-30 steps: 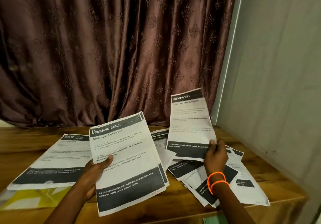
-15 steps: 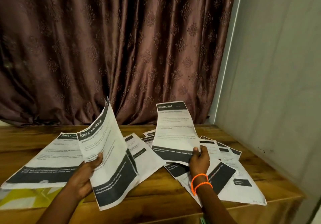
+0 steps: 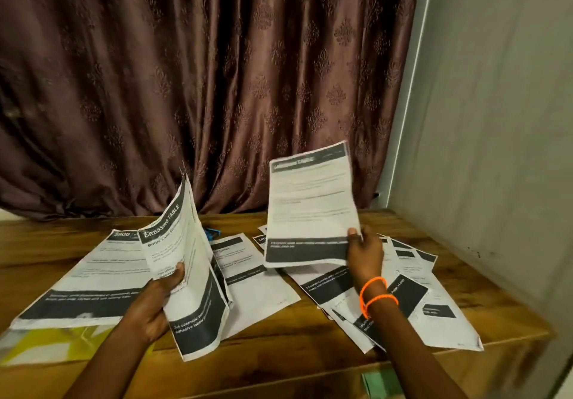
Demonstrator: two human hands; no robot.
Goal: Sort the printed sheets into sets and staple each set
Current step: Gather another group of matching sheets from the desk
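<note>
Left hand (image 3: 155, 301) grips a sheaf (image 3: 189, 274) of printed sheets, thumb curled over the front page, the other fingers hidden behind. The sheaf stands tilted, turned nearly edge-on to the camera, bottom corner low over the near part of the table (image 3: 279, 364). Front page heading reads "DRESSING TABLE"; a dark band crosses its foot.

Right hand (image 3: 364, 251) pinches a single sheet (image 3: 310, 206) at its lower right edge, thumb on the front. The sheet is held upright, clear of the table, face to the camera; print is blurred, with a dark header and a dark band at the bottom. Two orange bands (image 3: 375, 296) circle the right wrist.

Flat on the table:
- a left pile (image 3: 90, 274), headed "5800", just left of the sheaf, resting partly on a yellow folder (image 3: 46, 346) at the near left edge;
- one loose sheet (image 3: 251, 274) between the two hands;
- a fanned heap (image 3: 412, 299) of overlapping sheets under and right of the right hand, reaching the near right edge.

A small blue thing (image 3: 212, 233) shows behind the sheaf; cannot tell what it is. A green thing (image 3: 376, 383) sits below the front edge of the table.

Brown patterned curtain (image 3: 217, 88) hangs behind. Grey wall (image 3: 496, 150) on the right.
</note>
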